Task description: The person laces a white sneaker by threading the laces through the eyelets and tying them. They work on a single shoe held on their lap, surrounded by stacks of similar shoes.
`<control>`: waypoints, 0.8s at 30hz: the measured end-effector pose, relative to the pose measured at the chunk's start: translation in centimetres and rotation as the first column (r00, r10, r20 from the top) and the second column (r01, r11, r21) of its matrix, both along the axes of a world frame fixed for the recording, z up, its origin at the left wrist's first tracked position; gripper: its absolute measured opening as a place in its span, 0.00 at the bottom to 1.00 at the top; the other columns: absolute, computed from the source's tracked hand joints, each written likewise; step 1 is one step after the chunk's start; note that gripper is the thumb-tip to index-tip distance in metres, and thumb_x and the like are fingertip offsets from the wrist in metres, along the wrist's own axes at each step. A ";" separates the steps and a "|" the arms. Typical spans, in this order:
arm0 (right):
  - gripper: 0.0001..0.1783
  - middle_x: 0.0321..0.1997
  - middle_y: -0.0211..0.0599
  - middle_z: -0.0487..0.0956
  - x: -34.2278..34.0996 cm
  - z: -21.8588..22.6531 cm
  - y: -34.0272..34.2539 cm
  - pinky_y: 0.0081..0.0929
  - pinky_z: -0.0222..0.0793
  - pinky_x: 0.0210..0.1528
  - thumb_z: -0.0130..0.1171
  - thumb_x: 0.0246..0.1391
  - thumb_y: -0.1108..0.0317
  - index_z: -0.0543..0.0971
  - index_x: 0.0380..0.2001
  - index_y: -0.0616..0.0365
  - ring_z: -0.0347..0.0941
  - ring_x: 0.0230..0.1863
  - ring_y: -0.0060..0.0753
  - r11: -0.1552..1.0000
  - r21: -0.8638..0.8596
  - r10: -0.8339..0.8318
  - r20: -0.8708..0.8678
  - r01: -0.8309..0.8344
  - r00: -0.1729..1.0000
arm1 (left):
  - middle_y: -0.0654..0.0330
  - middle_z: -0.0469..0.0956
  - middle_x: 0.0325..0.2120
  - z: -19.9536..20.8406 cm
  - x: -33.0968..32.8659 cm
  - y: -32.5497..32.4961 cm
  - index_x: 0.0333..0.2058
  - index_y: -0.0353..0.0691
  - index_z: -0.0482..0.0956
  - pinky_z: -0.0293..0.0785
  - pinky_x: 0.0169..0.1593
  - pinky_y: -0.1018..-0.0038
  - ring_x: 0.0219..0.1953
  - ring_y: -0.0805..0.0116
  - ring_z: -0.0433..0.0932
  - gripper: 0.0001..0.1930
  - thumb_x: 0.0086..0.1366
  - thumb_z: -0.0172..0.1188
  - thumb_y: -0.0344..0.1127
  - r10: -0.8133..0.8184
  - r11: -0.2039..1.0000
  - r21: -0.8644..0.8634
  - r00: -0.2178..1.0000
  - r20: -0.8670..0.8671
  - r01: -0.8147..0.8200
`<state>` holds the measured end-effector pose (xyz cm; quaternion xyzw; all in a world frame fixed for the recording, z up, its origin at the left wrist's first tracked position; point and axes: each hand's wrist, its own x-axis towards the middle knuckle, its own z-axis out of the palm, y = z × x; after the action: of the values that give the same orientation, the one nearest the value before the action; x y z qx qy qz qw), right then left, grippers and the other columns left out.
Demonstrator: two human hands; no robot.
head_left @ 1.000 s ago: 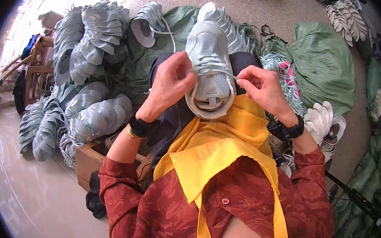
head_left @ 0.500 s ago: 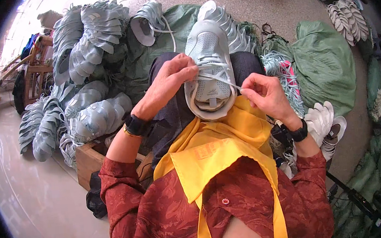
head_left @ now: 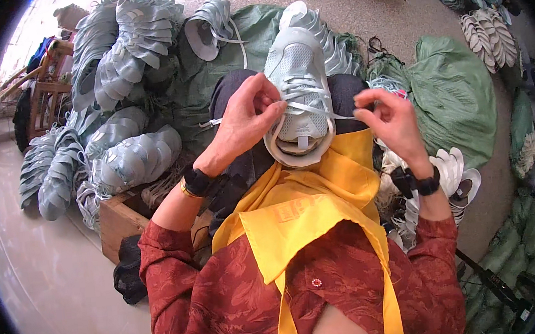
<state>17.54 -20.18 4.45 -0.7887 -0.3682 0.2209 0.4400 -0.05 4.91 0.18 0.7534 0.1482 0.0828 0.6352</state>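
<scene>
A pale blue-grey shoe upper [head_left: 296, 62] lies over my lap, its toe pointing away from me and its collar toward my apron. White shoelace [head_left: 304, 91] crosses its eyelet rows. At the upper's left edge, the thumb and bent fingers of my left hand [head_left: 251, 114] close on the lace. My right hand [head_left: 394, 121] is off to the right, and a taut stretch of lace runs from the eyelets to its thumb and finger. A loose white lace tip [head_left: 211, 123] sticks out left of my left hand.
Nested stacks of pale blue uppers [head_left: 133, 45] fill the left, beside a wooden box [head_left: 120, 224]. One single upper [head_left: 208, 29] lies on green sacking ahead. A green sack [head_left: 452, 100] and white uppers [head_left: 452, 173] are at the right. My yellow apron [head_left: 297, 215] covers my lap.
My right hand has moved right and slightly up, away from the upper, drawing the lace outward. My left hand has shifted slightly right, and a lace tip now shows beside it.
</scene>
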 end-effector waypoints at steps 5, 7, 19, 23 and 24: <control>0.08 0.35 0.37 0.81 -1.2 2.0 6.1 0.28 0.70 0.27 0.68 0.55 0.71 0.82 0.38 0.60 0.75 0.23 0.31 0.985 0.004 0.161 0.331 -0.172 0.930 | 0.70 0.70 0.33 1.6 -0.7 -0.5 0.35 0.39 0.73 0.68 0.37 0.84 0.35 0.85 0.69 0.07 0.69 0.64 0.28 0.005 0.993 0.116 1.000 -0.012 -0.003; 0.07 0.38 0.42 0.81 -0.8 1.0 7.3 0.33 0.73 0.31 0.67 0.55 0.71 0.82 0.36 0.60 0.78 0.26 0.41 0.963 -0.034 0.256 0.438 -0.268 0.862 | 0.70 0.71 0.32 1.1 -0.8 -0.4 0.35 0.39 0.73 0.68 0.36 0.84 0.34 0.85 0.69 0.08 0.69 0.65 0.29 0.007 0.997 0.075 0.999 -0.038 -0.004; 0.11 0.34 0.24 0.81 1.3 0.0 7.4 0.11 0.55 0.22 0.64 0.61 0.73 0.80 0.46 0.60 0.62 0.21 0.07 0.986 0.130 0.163 -0.638 -0.103 0.753 | 0.69 0.77 0.30 2.4 -1.0 0.1 0.35 0.36 0.75 0.74 0.37 0.82 0.33 0.83 0.75 0.07 0.69 0.65 0.29 -0.065 0.995 0.060 0.988 -0.142 0.074; 0.14 0.40 0.23 0.79 0.8 -0.6 6.8 0.10 0.63 0.29 0.65 0.60 0.77 0.78 0.49 0.60 0.68 0.29 0.07 0.972 0.180 0.226 -0.522 -0.152 0.822 | 0.67 0.78 0.30 1.9 -1.3 1.0 0.35 0.35 0.74 0.75 0.37 0.81 0.33 0.82 0.76 0.06 0.70 0.63 0.27 -0.070 0.997 0.022 0.990 -0.123 0.073; 0.15 0.41 0.23 0.79 0.6 -1.5 6.7 0.10 0.65 0.31 0.65 0.59 0.78 0.78 0.49 0.61 0.69 0.30 0.07 0.962 0.219 0.247 -0.463 -0.160 0.851 | 0.66 0.78 0.31 2.0 -1.4 1.3 0.36 0.35 0.74 0.74 0.37 0.80 0.33 0.80 0.76 0.05 0.70 0.62 0.27 -0.081 0.997 -0.021 0.986 -0.145 0.079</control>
<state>18.18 -13.49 2.99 -0.6232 -0.3452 0.4245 0.5588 -1.44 6.17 2.18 0.7580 0.1644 0.0007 0.6312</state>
